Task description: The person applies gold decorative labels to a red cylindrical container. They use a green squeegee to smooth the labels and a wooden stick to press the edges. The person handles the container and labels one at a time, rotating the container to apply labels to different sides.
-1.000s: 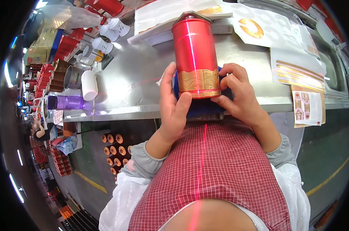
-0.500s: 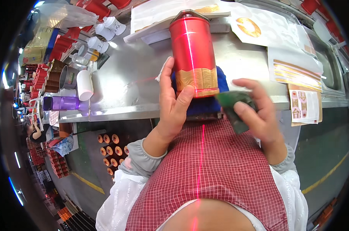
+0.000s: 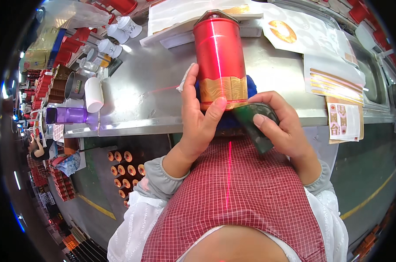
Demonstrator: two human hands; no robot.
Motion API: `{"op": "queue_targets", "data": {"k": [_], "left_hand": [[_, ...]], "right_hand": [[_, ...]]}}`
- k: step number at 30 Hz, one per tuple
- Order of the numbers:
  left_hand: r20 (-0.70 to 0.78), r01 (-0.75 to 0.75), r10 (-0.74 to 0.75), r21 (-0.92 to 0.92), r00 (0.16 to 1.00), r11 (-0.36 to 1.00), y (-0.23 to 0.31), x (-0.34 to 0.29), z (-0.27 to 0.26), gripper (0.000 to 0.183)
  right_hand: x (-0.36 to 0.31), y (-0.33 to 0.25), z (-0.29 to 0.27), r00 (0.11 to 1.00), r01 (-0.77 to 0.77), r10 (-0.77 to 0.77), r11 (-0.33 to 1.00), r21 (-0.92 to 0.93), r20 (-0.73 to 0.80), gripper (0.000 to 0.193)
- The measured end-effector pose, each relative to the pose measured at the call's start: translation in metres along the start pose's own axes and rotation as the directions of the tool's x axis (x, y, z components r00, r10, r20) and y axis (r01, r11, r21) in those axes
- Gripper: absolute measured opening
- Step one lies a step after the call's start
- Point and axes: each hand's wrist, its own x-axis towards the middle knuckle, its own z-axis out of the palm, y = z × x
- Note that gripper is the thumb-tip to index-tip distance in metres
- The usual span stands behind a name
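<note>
A red cylindrical bottle (image 3: 219, 48) with a wavy gold band (image 3: 224, 90) round its near end lies tilted on a blue pad (image 3: 251, 86). My left hand (image 3: 198, 113) grips its near left side, thumb on the gold band and fingers along the side, partly hidden. In my right hand (image 3: 281, 124) is a flat dark green scraper-like piece (image 3: 253, 114), pinched between thumb and fingers. Its upper left edge meets the bottle's near right rim. A white scrap, perhaps tape or cloth, shows at my left fingers. A red laser line runs down the bottle.
Sheets with gold stickers (image 3: 294, 28) lie on the metal table (image 3: 150, 87) at the back and right. At left stand a white roll (image 3: 94, 94), a purple bottle (image 3: 71, 115) and white containers (image 3: 129, 26). Several copper-topped cylinders (image 3: 127, 170) stand on the floor below left.
My right hand has moved left with the green piece, bringing it against the bottle's near rim. The bottle and my left hand have barely shifted.
</note>
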Motion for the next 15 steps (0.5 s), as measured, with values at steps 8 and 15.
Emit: {"op": "queue_targets", "data": {"k": [8, 15], "left_hand": [[-0.007, -0.035, 0.034, -0.067, 0.999, 0.997, -0.002, -0.001, 0.000, 0.079], [-0.019, 0.020, -0.019, 0.026, 1.000, 0.999, 0.004, -0.001, 0.004, 0.083]], "right_hand": [[0.002, 0.000, -0.002, 0.997, -0.079, 0.080, 0.995, 0.055, -0.022, 0.029], [0.010, -0.003, 0.007, 1.000, 0.010, -0.009, 0.997, 0.074, -0.011, 0.029]]}}
